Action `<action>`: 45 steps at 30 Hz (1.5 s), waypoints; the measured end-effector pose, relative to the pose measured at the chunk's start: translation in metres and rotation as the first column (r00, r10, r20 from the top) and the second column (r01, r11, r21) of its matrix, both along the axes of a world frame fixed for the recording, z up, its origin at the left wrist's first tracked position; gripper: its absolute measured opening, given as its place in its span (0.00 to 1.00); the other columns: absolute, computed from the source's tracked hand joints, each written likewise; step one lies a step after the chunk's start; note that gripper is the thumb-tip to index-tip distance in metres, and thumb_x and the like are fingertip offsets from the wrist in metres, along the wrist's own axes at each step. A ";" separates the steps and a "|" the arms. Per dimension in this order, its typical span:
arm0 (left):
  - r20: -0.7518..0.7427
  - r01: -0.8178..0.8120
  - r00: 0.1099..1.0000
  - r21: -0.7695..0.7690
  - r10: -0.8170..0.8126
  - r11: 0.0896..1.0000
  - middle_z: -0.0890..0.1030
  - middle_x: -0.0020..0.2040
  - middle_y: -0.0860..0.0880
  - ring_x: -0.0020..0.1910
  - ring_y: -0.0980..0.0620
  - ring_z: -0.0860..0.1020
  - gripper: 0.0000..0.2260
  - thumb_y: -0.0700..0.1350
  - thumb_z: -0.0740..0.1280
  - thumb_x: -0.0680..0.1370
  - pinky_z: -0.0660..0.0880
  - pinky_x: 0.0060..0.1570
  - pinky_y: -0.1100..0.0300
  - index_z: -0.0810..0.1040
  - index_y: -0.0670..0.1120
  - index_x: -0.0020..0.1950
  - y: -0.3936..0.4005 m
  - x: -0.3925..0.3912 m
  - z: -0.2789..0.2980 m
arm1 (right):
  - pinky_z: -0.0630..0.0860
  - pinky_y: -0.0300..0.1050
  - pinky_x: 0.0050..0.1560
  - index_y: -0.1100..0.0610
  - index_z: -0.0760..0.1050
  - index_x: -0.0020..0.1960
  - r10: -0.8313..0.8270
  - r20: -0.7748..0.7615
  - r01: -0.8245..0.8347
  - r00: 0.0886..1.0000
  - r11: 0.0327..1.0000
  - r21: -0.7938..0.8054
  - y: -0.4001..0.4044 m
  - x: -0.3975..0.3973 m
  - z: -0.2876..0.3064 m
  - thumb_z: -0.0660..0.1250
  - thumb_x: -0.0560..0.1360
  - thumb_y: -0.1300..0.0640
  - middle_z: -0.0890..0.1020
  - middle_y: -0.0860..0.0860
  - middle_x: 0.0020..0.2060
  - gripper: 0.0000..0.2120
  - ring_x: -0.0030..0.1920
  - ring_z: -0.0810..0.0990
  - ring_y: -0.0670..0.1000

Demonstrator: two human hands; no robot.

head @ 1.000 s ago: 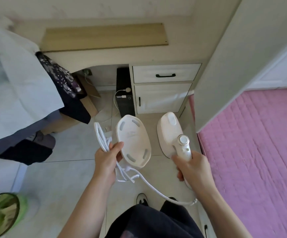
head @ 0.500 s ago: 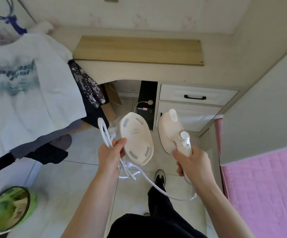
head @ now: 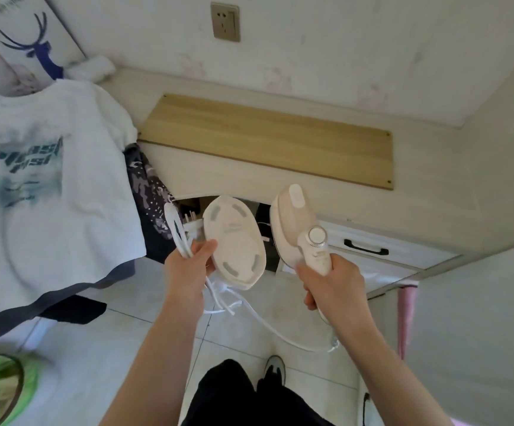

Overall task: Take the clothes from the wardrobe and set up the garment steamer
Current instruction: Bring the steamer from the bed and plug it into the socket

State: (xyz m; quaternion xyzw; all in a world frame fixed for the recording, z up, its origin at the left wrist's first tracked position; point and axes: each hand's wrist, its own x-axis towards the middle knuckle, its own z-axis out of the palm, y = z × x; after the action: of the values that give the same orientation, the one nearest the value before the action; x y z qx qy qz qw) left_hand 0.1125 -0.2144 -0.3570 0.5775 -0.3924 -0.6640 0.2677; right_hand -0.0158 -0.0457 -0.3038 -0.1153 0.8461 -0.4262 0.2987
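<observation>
The right hand gripped the garment steamer by its handle; at nine o'clock, the left hand clutched the coiled cord and oval base.

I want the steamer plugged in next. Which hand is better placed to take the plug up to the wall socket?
Probably the left hand: it already grips the coiled cord with the plug, and the wall socket sits above it. The right hand grips the steamer. The left also holds the base, though.
</observation>
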 end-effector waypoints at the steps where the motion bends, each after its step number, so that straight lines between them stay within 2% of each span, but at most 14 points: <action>1: -0.001 -0.018 1.000 0.003 0.018 1.000 0.84 0.48 0.44 0.50 0.44 0.83 0.06 0.39 0.74 0.73 0.79 0.54 0.46 0.82 0.46 0.48 -0.009 -0.006 0.000 | 0.78 0.45 0.32 0.60 0.75 0.39 0.008 -0.003 -0.008 1.000 1.000 0.001 -0.009 -0.008 -0.001 0.68 0.70 0.55 0.81 0.55 0.27 0.08 0.22 0.77 0.45; 5: -0.018 -0.063 0.998 0.008 0.063 0.998 0.85 0.48 0.43 0.50 0.44 0.83 0.04 0.37 0.72 0.73 0.78 0.55 0.47 0.81 0.45 0.45 -0.046 -0.025 0.002 | 0.74 0.38 0.26 0.60 0.75 0.40 0.009 0.007 -0.008 1.000 1.000 -0.017 -0.049 -0.031 -0.005 0.69 0.70 0.56 0.80 0.55 0.28 0.07 0.21 0.76 0.45; 9: -0.006 -0.041 0.999 -0.002 0.041 0.999 0.84 0.46 0.44 0.49 0.44 0.83 0.03 0.37 0.71 0.74 0.78 0.57 0.46 0.82 0.43 0.46 -0.095 -0.037 0.002 | 0.76 0.43 0.28 0.61 0.75 0.40 -0.008 0.031 0.009 0.999 0.999 -0.043 -0.095 -0.046 -0.009 0.70 0.70 0.57 0.81 0.57 0.31 0.07 0.22 0.77 0.46; 11: -0.002 -0.018 1.000 -0.022 0.018 1.000 0.84 0.46 0.43 0.48 0.44 0.82 0.03 0.38 0.71 0.75 0.78 0.57 0.46 0.81 0.42 0.47 -0.125 -0.046 0.006 | 0.76 0.42 0.27 0.60 0.75 0.40 -0.021 0.034 0.023 0.999 0.998 -0.053 -0.121 -0.053 -0.010 0.70 0.70 0.56 0.80 0.56 0.29 0.07 0.22 0.77 0.47; 13: 0.006 0.009 1.000 -0.047 -0.009 0.999 0.83 0.45 0.42 0.46 0.43 0.81 0.03 0.39 0.71 0.75 0.79 0.54 0.48 0.80 0.41 0.47 -0.155 -0.056 0.012 | 0.75 0.40 0.26 0.61 0.75 0.39 -0.034 0.034 0.036 0.999 0.998 -0.059 -0.147 -0.059 -0.009 0.70 0.70 0.57 0.79 0.53 0.27 0.08 0.22 0.76 0.46; 16: 0.006 0.051 0.999 -0.094 -0.051 0.994 0.81 0.43 0.44 0.41 0.46 0.80 0.04 0.38 0.70 0.76 0.79 0.44 0.53 0.78 0.39 0.48 -0.201 -0.070 0.022 | 0.72 0.39 0.25 0.61 0.74 0.38 -0.059 0.055 0.063 0.997 0.996 -0.070 -0.189 -0.067 -0.005 0.70 0.70 0.58 0.78 0.52 0.26 0.07 0.21 0.75 0.47; 21: 0.038 0.128 0.992 -0.130 -0.124 0.983 0.80 0.44 0.39 0.44 0.43 0.79 0.05 0.37 0.71 0.74 0.77 0.49 0.45 0.78 0.41 0.48 -0.277 -0.089 0.026 | 0.73 0.38 0.24 0.61 0.76 0.42 -0.090 0.081 0.097 0.993 0.992 -0.082 -0.256 -0.076 0.002 0.70 0.70 0.57 0.79 0.54 0.29 0.07 0.22 0.76 0.46; 25: 0.070 0.133 0.990 -0.134 -0.124 0.982 0.81 0.45 0.39 0.44 0.43 0.80 0.09 0.38 0.72 0.74 0.78 0.53 0.42 0.79 0.36 0.51 -0.319 -0.105 0.027 | 0.74 0.39 0.23 0.61 0.75 0.41 -0.105 0.118 0.117 0.987 0.988 -0.103 -0.293 -0.086 0.004 0.69 0.70 0.58 0.79 0.54 0.29 0.06 0.21 0.75 0.47; 30: 0.126 0.187 0.977 -0.144 -0.170 0.972 0.79 0.43 0.39 0.42 0.43 0.78 0.05 0.38 0.72 0.74 0.78 0.52 0.42 0.76 0.40 0.44 -0.353 -0.130 0.017 | 0.74 0.40 0.25 0.60 0.76 0.41 -0.111 0.115 0.124 0.987 0.986 -0.112 -0.323 -0.102 -0.002 0.69 0.70 0.58 0.78 0.53 0.28 0.05 0.22 0.76 0.46; 34: 0.162 0.208 0.969 -0.125 -0.187 0.970 0.78 0.41 0.40 0.41 0.43 0.78 0.09 0.39 0.72 0.73 0.78 0.50 0.41 0.73 0.43 0.38 -0.369 -0.149 0.001 | 0.73 0.39 0.25 0.60 0.76 0.42 -0.115 0.119 0.128 0.986 0.986 -0.110 -0.336 -0.123 -0.007 0.70 0.70 0.59 0.78 0.53 0.28 0.05 0.22 0.76 0.46; 37: 0.177 0.217 0.965 -0.117 -0.194 0.969 0.78 0.40 0.41 0.41 0.44 0.77 0.08 0.38 0.72 0.74 0.79 0.49 0.45 0.73 0.43 0.39 -0.373 -0.167 -0.006 | 0.72 0.39 0.25 0.62 0.76 0.41 -0.129 0.111 0.140 0.985 0.986 -0.093 -0.342 -0.144 -0.011 0.69 0.70 0.58 0.78 0.53 0.28 0.06 0.21 0.75 0.48; 41: 0.208 0.265 0.947 -0.084 -0.243 0.960 0.79 0.42 0.41 0.42 0.44 0.78 0.04 0.38 0.71 0.74 0.78 0.51 0.44 0.77 0.40 0.43 -0.374 -0.196 -0.014 | 0.73 0.40 0.24 0.61 0.75 0.39 -0.140 0.098 0.148 0.985 0.986 -0.079 -0.348 -0.175 -0.015 0.69 0.69 0.59 0.77 0.52 0.25 0.05 0.20 0.75 0.47; 43: 0.231 0.288 0.936 -0.068 -0.266 0.955 0.79 0.41 0.40 0.42 0.43 0.79 0.06 0.38 0.71 0.74 0.78 0.50 0.43 0.76 0.41 0.39 -0.373 -0.210 -0.021 | 0.73 0.40 0.24 0.60 0.75 0.38 -0.132 0.100 0.140 0.986 0.987 -0.074 -0.350 -0.191 -0.018 0.68 0.70 0.59 0.77 0.52 0.24 0.05 0.20 0.74 0.47; 45: 0.262 0.326 0.917 -0.053 -0.301 0.944 0.78 0.38 0.41 0.41 0.43 0.78 0.12 0.38 0.71 0.74 0.78 0.49 0.44 0.73 0.44 0.33 -0.373 -0.223 -0.029 | 0.73 0.39 0.24 0.60 0.75 0.37 -0.124 0.096 0.130 0.988 0.990 -0.054 -0.351 -0.205 -0.021 0.68 0.70 0.59 0.77 0.52 0.24 0.05 0.20 0.74 0.46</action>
State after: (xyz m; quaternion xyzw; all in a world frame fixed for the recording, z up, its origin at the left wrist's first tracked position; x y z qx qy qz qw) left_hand -0.1101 -0.5870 -0.3856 0.5727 -0.5418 -0.6005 0.1335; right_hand -0.2212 -0.3965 -0.3252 -0.0504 0.8238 -0.4746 0.3059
